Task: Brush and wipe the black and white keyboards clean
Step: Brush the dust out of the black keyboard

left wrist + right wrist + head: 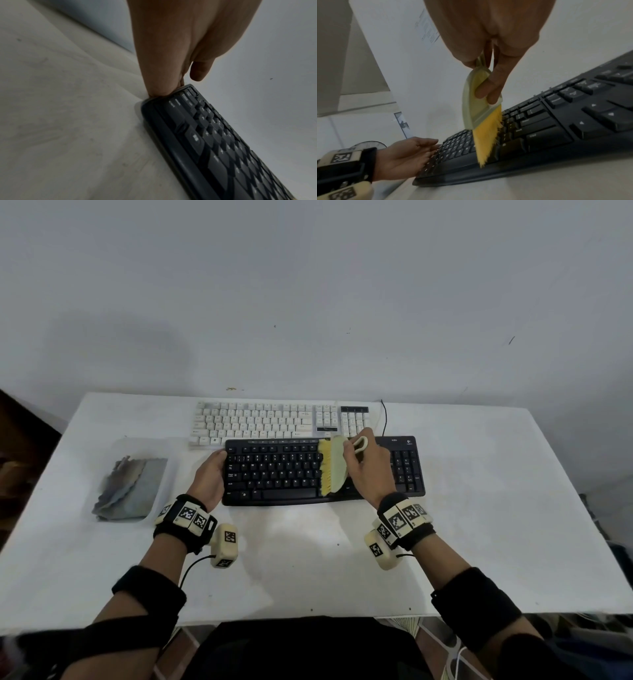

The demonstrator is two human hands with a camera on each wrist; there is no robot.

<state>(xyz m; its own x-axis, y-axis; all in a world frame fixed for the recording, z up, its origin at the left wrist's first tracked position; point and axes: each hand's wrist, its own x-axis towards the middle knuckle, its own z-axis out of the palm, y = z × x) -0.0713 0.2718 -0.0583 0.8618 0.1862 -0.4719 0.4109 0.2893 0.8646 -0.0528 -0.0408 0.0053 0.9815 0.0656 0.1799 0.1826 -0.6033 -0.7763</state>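
A black keyboard (291, 474) (214, 142) (556, 128) lies in the middle of the white table (308, 559). Right behind it sits a white keyboard (260, 421). My right hand (363, 467) (488, 67) grips a pale green brush (337, 463) (476, 102) by its handle. Its yellow bristles (324, 467) (486, 138) press on the keys right of the letter block. My left hand (210, 477) (171, 54) (406, 155) rests against the black keyboard's left end, fingers straight and thumb over the top corner.
A clear tray (164, 470) holding a folded grey cloth (132, 489) lies left of the keyboards. A black cable (385, 419) runs back from the keyboards to the wall. Bare tabletop stretches in front of the keyboards and to the right.
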